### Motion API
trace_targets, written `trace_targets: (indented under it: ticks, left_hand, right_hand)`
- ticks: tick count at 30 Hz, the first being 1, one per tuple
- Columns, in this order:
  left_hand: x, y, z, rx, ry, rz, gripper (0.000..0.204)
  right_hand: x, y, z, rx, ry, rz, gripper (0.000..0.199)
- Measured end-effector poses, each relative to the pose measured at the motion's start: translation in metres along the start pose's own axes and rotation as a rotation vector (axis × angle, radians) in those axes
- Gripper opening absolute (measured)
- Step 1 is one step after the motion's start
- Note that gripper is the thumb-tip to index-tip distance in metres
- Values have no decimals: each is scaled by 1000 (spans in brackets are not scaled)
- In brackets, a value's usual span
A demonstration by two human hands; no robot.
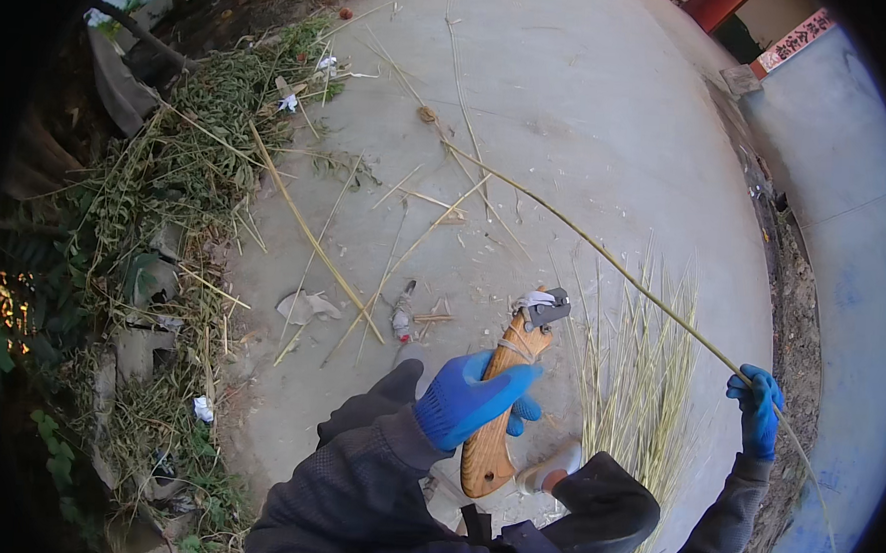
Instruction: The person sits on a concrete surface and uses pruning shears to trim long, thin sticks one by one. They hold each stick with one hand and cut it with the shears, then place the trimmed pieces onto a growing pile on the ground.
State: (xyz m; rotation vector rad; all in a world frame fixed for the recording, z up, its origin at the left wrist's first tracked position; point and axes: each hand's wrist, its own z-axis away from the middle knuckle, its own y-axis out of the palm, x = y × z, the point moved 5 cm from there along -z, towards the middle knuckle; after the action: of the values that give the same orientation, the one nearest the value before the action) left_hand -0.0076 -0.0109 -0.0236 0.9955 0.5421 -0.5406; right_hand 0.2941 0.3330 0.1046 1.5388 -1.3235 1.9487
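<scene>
My left hand (pixel 475 398), in a blue glove, is wrapped round a wooden-handled tool (pixel 486 462). Its handle has a hole at the lower end; a cord binds it near a dark metal head with some whitish material at the top. Out to the right, my right hand (pixel 758 408), also gloved in blue, grips a long thin stalk (pixel 605 253). The stalk runs from above the middle of the ground down past my right hand, and its thin end hangs below. It passes above and to the right of the tool's head, apart from it.
A bundle of thin pale stalks (pixel 633 377) lies beside my right leg. Loose stalks (pixel 315 240) and scraps are scattered ahead on the concrete (pixel 593 94). Wilted plants (pixel 194 153) are heaped along the left. A pale blue wall (pixel 856 238) stands at the right.
</scene>
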Motion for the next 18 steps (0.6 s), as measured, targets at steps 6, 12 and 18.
trace_targets:
  ticks: [6,12,18]
  left_hand:
    - [1,2,0,7,11,2,42]
    - [2,2,-2,10,-1,10,42]
    - [0,0,-4,-36,-16,17,43]
  right_hand:
    - [20,-37,29,-127,-29,45,41]
    - [15,41,-65,-9,-149,-245,42]
    - [-38,172,-173,79,-144,-385,37]
